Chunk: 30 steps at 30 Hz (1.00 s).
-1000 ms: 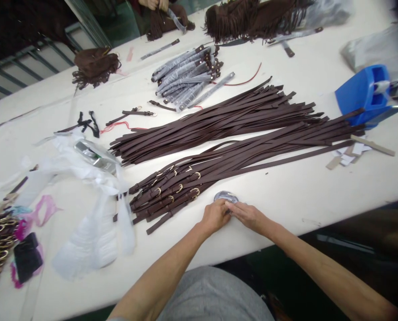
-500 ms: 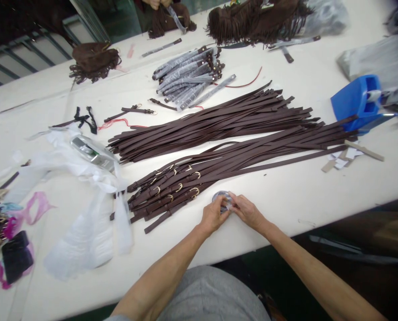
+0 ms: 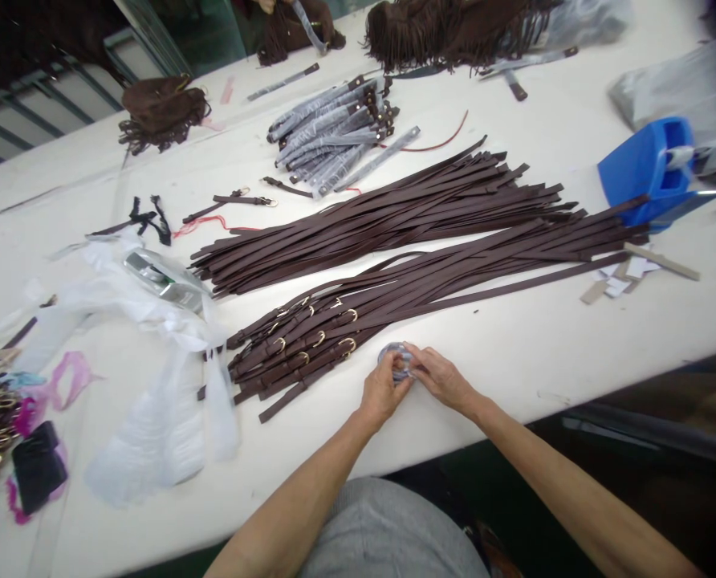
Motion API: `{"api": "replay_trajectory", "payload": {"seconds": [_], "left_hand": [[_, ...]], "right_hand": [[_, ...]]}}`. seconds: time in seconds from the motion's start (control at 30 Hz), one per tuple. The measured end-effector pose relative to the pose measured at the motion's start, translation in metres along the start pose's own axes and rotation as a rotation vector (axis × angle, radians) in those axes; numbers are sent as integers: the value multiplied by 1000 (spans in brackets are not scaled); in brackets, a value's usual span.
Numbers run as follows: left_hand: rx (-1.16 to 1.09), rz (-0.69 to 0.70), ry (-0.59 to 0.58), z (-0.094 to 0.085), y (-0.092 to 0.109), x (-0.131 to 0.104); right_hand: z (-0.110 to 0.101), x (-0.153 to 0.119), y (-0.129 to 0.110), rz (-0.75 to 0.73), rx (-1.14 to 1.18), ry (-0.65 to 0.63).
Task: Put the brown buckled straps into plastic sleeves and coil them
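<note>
And it's no legible txt, no nos., no brands right now: silvery pkg (image 3: 165,279) over on the L, any print too sm. to read; paper scraps (image 3: 618,282) on the R, ditto; blue holder (image 3: 633,164) nearby, can't make out lettering; grey coil (image 3: 394,348) up front, too blurred to tell, w/ nothing readable.

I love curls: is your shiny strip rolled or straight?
Rolled up: the shiny grey strip curves into a ring between left hand and right hand.
</note>
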State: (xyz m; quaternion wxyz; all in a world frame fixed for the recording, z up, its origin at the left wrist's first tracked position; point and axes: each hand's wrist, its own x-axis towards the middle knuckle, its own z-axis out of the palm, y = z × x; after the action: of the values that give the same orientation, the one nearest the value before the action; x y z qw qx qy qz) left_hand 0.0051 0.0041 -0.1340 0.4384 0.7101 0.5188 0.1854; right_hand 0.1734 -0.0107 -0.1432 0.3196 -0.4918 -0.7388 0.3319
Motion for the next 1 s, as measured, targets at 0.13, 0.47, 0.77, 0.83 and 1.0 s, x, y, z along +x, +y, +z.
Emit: {"api": "replay_trajectory", "payload": {"seconds": [0.13,0.47,0.77,0.83,1.0], "left_hand": [[-4,30,17,-2,2,0],[-27,-48,96,10,10,4],[-18,-44,206,18,11,1],[14,-34,210,20,11,-1],[82,-13,200,24,11,-4]], "right_hand": [[6,-5,2,74,44,98],[-6,0,4,74,78,-10],[-6,9,11,-26,69,-39],[-2,4,14,3,76,3],[11,-15,2,193,63,233]]}}
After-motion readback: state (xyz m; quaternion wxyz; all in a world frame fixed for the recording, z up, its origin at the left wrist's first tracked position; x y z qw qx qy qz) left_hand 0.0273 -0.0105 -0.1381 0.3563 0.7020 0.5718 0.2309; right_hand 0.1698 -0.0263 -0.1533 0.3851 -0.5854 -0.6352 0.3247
